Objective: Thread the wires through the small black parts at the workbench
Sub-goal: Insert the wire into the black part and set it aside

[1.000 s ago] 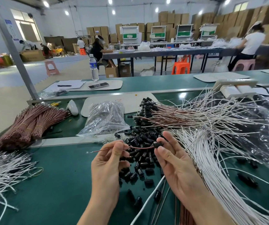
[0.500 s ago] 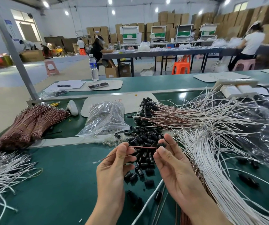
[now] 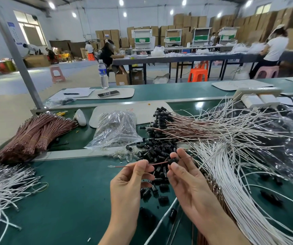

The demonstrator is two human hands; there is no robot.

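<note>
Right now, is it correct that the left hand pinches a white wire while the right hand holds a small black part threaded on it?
Not quite: the head view shows a reddish-brown wire, not a white one. The left hand pinches it and the right hand holds the small black part threaded on it.

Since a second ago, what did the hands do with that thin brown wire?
The left hand, pinching the brown wire, moved right toward the right hand and pushed the wire further through the black part; its tip now pokes out on the right. Both hands kept their hold. The loose black parts, white wires and plastic bag stayed put.
</note>
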